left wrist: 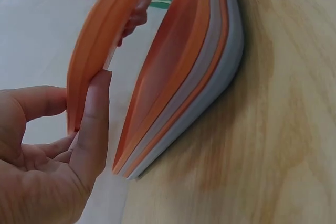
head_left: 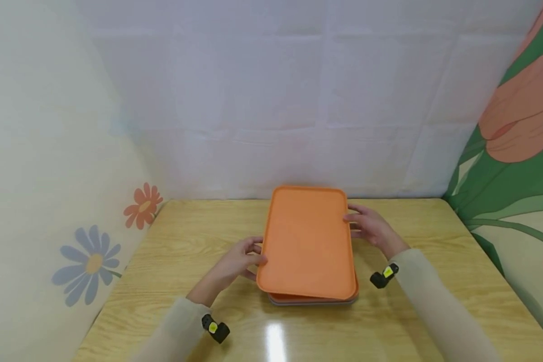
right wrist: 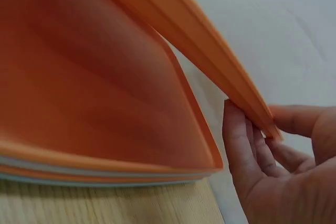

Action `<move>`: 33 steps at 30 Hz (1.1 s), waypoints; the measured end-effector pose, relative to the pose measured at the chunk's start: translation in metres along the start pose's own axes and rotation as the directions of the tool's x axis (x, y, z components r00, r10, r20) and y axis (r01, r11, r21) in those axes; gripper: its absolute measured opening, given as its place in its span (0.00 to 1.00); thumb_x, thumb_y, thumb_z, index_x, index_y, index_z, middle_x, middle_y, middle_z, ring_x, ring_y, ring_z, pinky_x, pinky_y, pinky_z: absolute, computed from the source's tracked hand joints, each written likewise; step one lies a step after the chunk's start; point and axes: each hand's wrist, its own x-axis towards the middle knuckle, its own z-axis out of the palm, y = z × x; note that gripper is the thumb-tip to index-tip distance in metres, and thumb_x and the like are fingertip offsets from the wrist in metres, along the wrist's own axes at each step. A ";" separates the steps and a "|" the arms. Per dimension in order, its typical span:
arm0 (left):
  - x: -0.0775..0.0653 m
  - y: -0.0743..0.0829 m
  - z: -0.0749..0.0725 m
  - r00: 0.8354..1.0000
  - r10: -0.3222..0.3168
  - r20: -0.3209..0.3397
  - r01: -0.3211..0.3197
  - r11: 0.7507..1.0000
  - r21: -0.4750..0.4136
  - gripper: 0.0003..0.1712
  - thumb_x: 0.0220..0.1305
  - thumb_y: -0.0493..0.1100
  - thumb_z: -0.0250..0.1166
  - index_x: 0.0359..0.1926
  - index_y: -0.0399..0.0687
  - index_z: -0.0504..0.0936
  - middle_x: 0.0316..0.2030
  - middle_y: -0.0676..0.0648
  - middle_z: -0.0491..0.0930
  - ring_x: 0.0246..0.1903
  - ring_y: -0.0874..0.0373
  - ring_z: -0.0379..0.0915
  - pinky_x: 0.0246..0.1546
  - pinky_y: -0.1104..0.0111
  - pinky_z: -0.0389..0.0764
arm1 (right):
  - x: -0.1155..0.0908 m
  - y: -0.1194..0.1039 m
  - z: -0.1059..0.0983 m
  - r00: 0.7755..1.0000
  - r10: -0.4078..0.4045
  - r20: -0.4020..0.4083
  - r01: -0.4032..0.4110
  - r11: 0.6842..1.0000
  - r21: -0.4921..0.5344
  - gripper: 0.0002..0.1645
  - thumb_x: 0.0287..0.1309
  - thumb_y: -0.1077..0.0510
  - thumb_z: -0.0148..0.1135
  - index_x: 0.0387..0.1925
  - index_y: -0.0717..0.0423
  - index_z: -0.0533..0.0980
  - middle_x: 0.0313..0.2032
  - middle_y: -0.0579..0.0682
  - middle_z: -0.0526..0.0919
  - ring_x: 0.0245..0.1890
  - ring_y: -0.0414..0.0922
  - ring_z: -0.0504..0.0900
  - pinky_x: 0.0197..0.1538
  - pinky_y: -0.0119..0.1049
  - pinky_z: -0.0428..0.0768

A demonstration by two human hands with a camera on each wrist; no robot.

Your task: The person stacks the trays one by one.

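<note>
Both hands hold an orange rectangular tray [head_left: 306, 241] with a low raised rim, lifted over a stack of similar trays [head_left: 314, 301]. My left hand [head_left: 237, 261] pinches its left edge, thumb over the rim and fingers beneath. On the opposite edge, my right hand [head_left: 373, 226] grips in the same way. In the left wrist view a gap shows between the held tray [left wrist: 89, 51] and the stack [left wrist: 210, 61], whose layers alternate orange and grey. The right wrist view shows the stack's orange top tray [right wrist: 105, 87] lying face up under the raised one.
The stack lies on a wood-grain table [head_left: 199, 226]. A white cloth backdrop [head_left: 253, 100] hangs behind the table's far edge. Flower-painted panels stand at both sides, the left panel [head_left: 50, 151] pale and the right panel [head_left: 520, 151] green and pink.
</note>
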 end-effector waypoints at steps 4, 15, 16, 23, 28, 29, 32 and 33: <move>0.001 0.000 0.004 1.000 -0.011 -0.004 0.011 1.000 -0.008 0.40 0.64 0.36 0.66 0.73 0.35 0.59 0.52 0.35 0.71 0.40 0.51 0.80 0.32 0.56 0.88 | 0.007 -0.003 -0.004 0.999 -0.016 0.031 0.018 0.996 -0.091 0.41 0.72 0.63 0.54 0.79 0.62 0.49 0.43 0.44 0.82 0.41 0.39 0.83 0.44 0.37 0.85; 0.004 -0.002 0.008 1.000 -0.009 -0.017 0.009 1.000 0.003 0.38 0.64 0.33 0.64 0.72 0.32 0.60 0.51 0.35 0.71 0.40 0.51 0.79 0.32 0.56 0.88 | 0.022 -0.005 -0.010 0.996 0.002 0.087 0.013 0.984 -0.177 0.43 0.69 0.67 0.56 0.79 0.63 0.49 0.60 0.62 0.75 0.46 0.40 0.81 0.51 0.40 0.83; 0.005 -0.003 0.009 1.000 -0.009 -0.017 0.009 1.000 0.004 0.38 0.64 0.33 0.64 0.72 0.32 0.60 0.51 0.35 0.71 0.40 0.51 0.78 0.32 0.56 0.88 | 0.022 -0.005 -0.011 0.996 0.003 0.094 0.014 0.983 -0.182 0.43 0.69 0.67 0.56 0.79 0.63 0.49 0.63 0.64 0.72 0.46 0.40 0.81 0.52 0.41 0.83; 0.010 -0.006 0.014 1.000 -0.015 -0.016 0.015 1.000 0.022 0.39 0.62 0.30 0.64 0.72 0.29 0.59 0.49 0.36 0.69 0.41 0.51 0.77 0.32 0.56 0.88 | 0.027 0.001 -0.015 0.995 0.029 0.100 -0.009 0.979 -0.202 0.43 0.69 0.67 0.56 0.79 0.61 0.49 0.72 0.69 0.62 0.52 0.44 0.80 0.56 0.44 0.82; 0.010 -0.008 0.017 1.000 0.000 -0.013 0.001 0.998 0.056 0.39 0.62 0.31 0.63 0.72 0.27 0.59 0.48 0.37 0.68 0.40 0.51 0.76 0.31 0.56 0.88 | 0.031 0.006 -0.017 0.995 0.036 0.095 -0.014 0.975 -0.223 0.44 0.69 0.66 0.56 0.79 0.59 0.49 0.70 0.68 0.64 0.55 0.47 0.78 0.58 0.47 0.81; 0.010 -0.008 0.018 1.000 0.000 -0.009 0.000 0.998 0.058 0.39 0.62 0.31 0.63 0.72 0.27 0.59 0.48 0.37 0.68 0.40 0.51 0.76 0.32 0.55 0.88 | 0.031 0.006 -0.017 0.995 0.037 0.095 -0.015 0.974 -0.225 0.44 0.69 0.66 0.57 0.80 0.59 0.49 0.69 0.67 0.65 0.55 0.47 0.78 0.58 0.47 0.81; 0.011 -0.007 0.019 1.000 0.001 -0.004 0.000 0.998 0.057 0.40 0.62 0.30 0.64 0.73 0.27 0.58 0.49 0.36 0.68 0.40 0.51 0.76 0.33 0.54 0.88 | 0.032 0.007 -0.019 0.996 0.040 0.085 -0.020 0.974 -0.226 0.44 0.69 0.66 0.58 0.80 0.58 0.50 0.65 0.64 0.70 0.53 0.46 0.79 0.58 0.48 0.81; 0.012 -0.007 0.019 1.000 0.000 -0.003 0.001 0.998 0.057 0.41 0.62 0.30 0.64 0.73 0.28 0.57 0.49 0.36 0.68 0.40 0.51 0.76 0.33 0.53 0.88 | 0.032 0.007 -0.019 0.996 0.041 0.078 -0.022 0.974 -0.226 0.44 0.69 0.66 0.58 0.80 0.57 0.50 0.63 0.63 0.71 0.51 0.46 0.79 0.58 0.48 0.81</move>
